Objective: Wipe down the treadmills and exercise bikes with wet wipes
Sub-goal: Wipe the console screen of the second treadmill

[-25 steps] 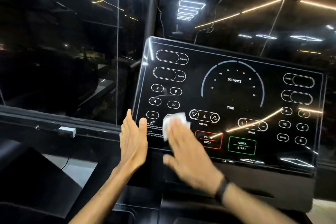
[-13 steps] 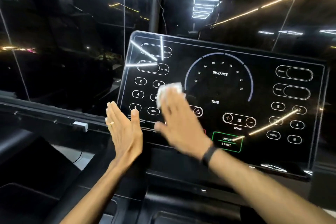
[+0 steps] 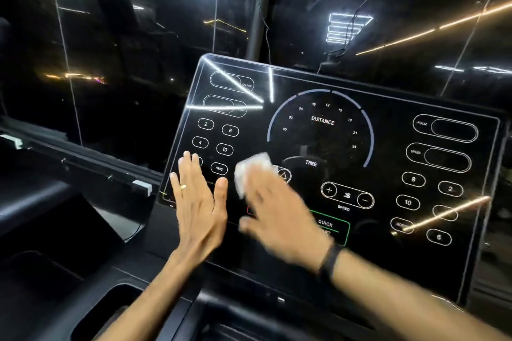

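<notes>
Head view: nearest me, my two forearms reach up toward the treadmill console (image 3: 346,163), the landmark for everything here. On my right wrist, just below the console's lower edge, sits a dark band (image 3: 329,259). My left hand (image 3: 198,202) lies flat against the console's lower left corner, fingers (image 3: 188,171) straight and close together, thumb up beside them, gripping nothing; a gold ring (image 3: 183,187) shows on one finger. Just to its right, my right hand (image 3: 279,216) is blurred, its fingers stretched out and pressing a white wet wipe (image 3: 253,171) flat onto the console glass, left of the TIME label and below the number buttons 8 and 10. The wipe's top edge pokes out past my fingertips. Under my right palm the green QUICK START button (image 3: 332,225) is partly covered. Farther up the console, the DISTANCE dial (image 3: 322,122) glows at its centre. Beyond the console's top edge rises a dark post (image 3: 259,8), with ceiling lights mirrored in the dark glass (image 3: 110,36) behind.
</notes>
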Available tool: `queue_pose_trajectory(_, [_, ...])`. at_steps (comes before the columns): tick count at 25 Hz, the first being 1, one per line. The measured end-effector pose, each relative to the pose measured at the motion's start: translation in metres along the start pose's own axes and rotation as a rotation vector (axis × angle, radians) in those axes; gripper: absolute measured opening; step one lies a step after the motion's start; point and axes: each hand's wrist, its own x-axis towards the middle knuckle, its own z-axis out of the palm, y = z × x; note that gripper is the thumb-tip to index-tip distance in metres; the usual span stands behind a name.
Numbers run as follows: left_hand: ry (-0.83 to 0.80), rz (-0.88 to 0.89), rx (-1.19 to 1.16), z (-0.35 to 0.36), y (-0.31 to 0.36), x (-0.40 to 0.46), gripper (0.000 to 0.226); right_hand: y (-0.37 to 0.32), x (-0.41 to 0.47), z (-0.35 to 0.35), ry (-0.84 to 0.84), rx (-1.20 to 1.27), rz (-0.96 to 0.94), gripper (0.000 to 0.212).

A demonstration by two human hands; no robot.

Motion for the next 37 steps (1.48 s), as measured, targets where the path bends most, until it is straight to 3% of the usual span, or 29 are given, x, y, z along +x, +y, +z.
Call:
queue_pose_trajectory(2, [0.020,0.032,0.007,-0.002,-0.001,0.005,0.083,-0.033,-0.067,0.013,-0.064,-0.011,-0.244,0.082])
queue_pose_trajectory(5, [0.026,0.081,-0.004,0.001,0.010,0.017,0.083,0.003,-0.049,0.014,-0.002,-0.122,-0.221,0.078])
queue_pose_trajectory(7, [-0.018,0.143,-0.054,0.008,0.029,0.022,0.080,0.054,0.001,-0.014,0.048,-0.205,0.056,0.079])
queue_pose_trajectory(9, [-0.057,0.223,-0.097,0.012,0.045,0.024,0.075,0.102,0.017,-0.036,0.060,-0.190,0.451,0.080])
queue_pose_trajectory(11, [-0.050,0.280,-0.124,0.011,0.049,0.027,0.071,0.094,-0.015,-0.037,0.097,-0.108,0.747,0.083])
queue_pose_trajectory(12, [-0.039,0.288,-0.136,0.010,0.046,0.029,0.070,0.059,-0.038,-0.029,0.097,-0.057,0.819,0.085])
queue_pose_trajectory(13, [-0.029,0.288,-0.146,0.008,0.041,0.033,0.069,0.009,-0.056,-0.017,0.057,-0.016,0.819,0.088])
queue_pose_trajectory(15, [-0.022,0.287,-0.148,0.009,0.037,0.041,0.069,-0.063,-0.066,0.008,-0.043,0.039,0.603,0.088])
queue_pose_trajectory(16, [-0.037,0.304,-0.148,0.011,0.040,0.043,0.069,-0.079,-0.052,0.019,-0.094,0.043,0.478,0.084])
queue_pose_trajectory(18, [-0.076,0.365,-0.159,0.016,0.049,0.046,0.069,-0.042,-0.004,0.002,-0.065,-0.008,0.333,0.073])
queue_pose_trajectory(19, [-0.089,0.398,-0.156,0.016,0.053,0.047,0.070,-0.006,0.011,-0.014,-0.095,-0.040,0.399,0.070])
queue_pose_trajectory(21, [-0.096,0.432,-0.152,0.013,0.059,0.045,0.070,0.042,0.009,-0.026,0.034,-0.106,0.730,0.074])
queue_pose_trajectory(23, [-0.088,0.429,-0.162,0.010,0.052,0.042,0.069,0.022,-0.029,-0.015,0.169,-0.111,1.032,0.082])
queue_pose_trajectory(24, [-0.082,0.416,-0.165,0.009,0.046,0.041,0.068,-0.019,-0.048,-0.004,0.180,-0.067,1.076,0.085])
queue_pose_trajectory(27, [-0.091,0.409,-0.162,0.011,0.043,0.045,0.069,-0.113,-0.046,0.022,0.030,0.093,0.796,0.085])
queue_pose_trajectory(29, [-0.109,0.461,-0.162,0.015,0.049,0.046,0.069,-0.073,-0.008,0.008,0.009,-0.013,0.638,0.078])
queue_pose_trajectory(30, [-0.113,0.479,-0.157,0.016,0.053,0.047,0.070,-0.036,0.004,-0.010,-0.102,-0.006,0.640,0.075])
queue_pose_trajectory(33, [-0.115,0.484,-0.148,0.015,0.058,0.041,0.073,0.016,-0.027,-0.018,0.054,-0.075,0.963,0.079])
queue_pose_trajectory(35, [-0.103,0.479,-0.133,0.015,0.046,0.037,0.072,-0.043,-0.066,0.002,0.121,-0.020,1.103,0.084])
queue_pose_trajectory(37, [-0.098,0.448,-0.112,0.015,0.038,0.039,0.071,-0.110,-0.069,0.017,-0.024,0.076,0.958,0.088])
